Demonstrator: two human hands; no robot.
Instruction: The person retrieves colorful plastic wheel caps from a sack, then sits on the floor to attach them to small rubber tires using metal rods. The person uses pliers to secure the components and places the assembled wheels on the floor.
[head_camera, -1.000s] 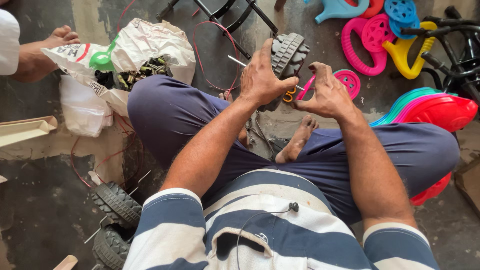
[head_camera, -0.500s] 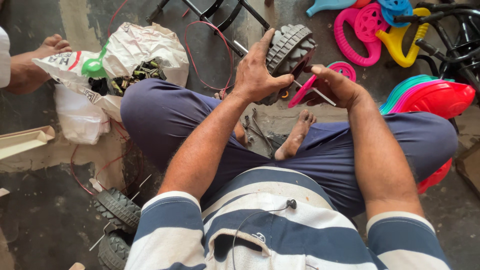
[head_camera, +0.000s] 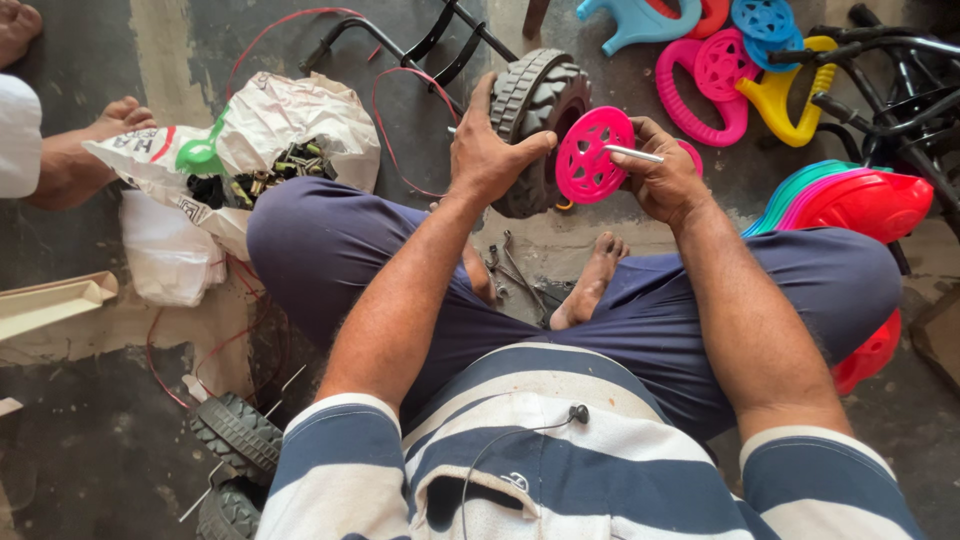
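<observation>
I sit cross-legged on the floor. My left hand (head_camera: 490, 150) grips a black ribbed toy wheel (head_camera: 535, 105) held upright above my knees. Against the wheel's right face sits a pink spoked hub disc (head_camera: 590, 155). My right hand (head_camera: 665, 180) holds the disc's right side, with a thin metal axle rod (head_camera: 632, 153) sticking out over its fingers. Some metal tools (head_camera: 510, 270) lie on the floor between my legs.
A torn white sack (head_camera: 290, 120) with dark bolts and a green funnel lies left. Another person's foot (head_camera: 85, 150) is at far left. Coloured plastic parts (head_camera: 740, 60), stacked red seats (head_camera: 860, 205), black metal frames (head_camera: 890, 90) and spare tyres (head_camera: 235, 440) surround me.
Both hands lifted the wheel up and toward me. The pink disc, earlier low beside the tyre, now stands against its side with the rod through it.
</observation>
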